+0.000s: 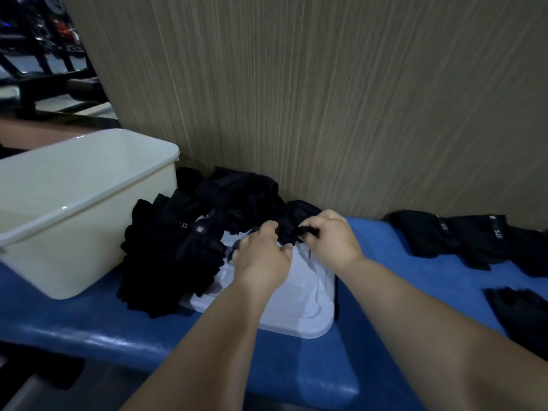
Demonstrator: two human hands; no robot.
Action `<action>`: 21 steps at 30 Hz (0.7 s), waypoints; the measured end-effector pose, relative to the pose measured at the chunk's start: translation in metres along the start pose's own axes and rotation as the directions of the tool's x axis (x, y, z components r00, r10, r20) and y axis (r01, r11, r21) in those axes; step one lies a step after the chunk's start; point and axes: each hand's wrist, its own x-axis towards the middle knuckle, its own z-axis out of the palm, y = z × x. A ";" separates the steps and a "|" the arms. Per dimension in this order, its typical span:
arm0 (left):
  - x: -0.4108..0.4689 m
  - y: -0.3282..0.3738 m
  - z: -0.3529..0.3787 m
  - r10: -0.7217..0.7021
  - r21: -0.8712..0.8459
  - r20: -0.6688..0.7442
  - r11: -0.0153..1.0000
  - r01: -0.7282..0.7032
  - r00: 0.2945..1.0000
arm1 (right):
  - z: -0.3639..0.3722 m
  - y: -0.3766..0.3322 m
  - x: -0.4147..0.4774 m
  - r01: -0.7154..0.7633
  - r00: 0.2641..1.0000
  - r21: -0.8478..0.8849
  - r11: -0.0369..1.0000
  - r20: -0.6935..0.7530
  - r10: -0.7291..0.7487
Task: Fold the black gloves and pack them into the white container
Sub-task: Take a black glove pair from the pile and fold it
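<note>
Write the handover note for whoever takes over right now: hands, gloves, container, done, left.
Hands: left hand and right hand both pinch one black glove above the white lid.
Things: glove pile lies beside the white container; more gloves lie at the right on the blue surface.
Done: no glove shows in the container's visible part.
Left: fold the held glove, pack it, then the rest.

A blue padded bench runs along a tall panel of pale wood grain. A flat white tray, perhaps a lid, lies on the bench. At far left, beyond the panel, stand dark metal frames, too blurred to identify.
</note>
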 end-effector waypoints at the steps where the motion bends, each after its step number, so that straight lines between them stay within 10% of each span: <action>1: -0.001 0.000 0.000 0.019 -0.007 0.007 1.000 -0.019 1.000 | -0.003 0.002 -0.006 0.008 1.000 0.026 1.000 -0.014 -0.008; 7: -0.013 0.010 0.004 0.218 0.042 0.144 0.973 -0.226 0.965 | -0.040 0.018 -0.055 0.018 1.000 0.027 0.999 0.006 -0.019; 16: -0.046 0.041 0.028 0.546 -0.117 0.178 0.838 -0.533 0.819 | -0.109 0.032 -0.130 -0.167 0.978 0.470 0.867 -0.029 0.204; 21: -0.065 0.058 0.045 0.641 -0.233 0.204 0.766 -0.600 0.740 | -0.125 0.048 -0.168 -0.133 0.988 0.375 0.917 -0.022 0.152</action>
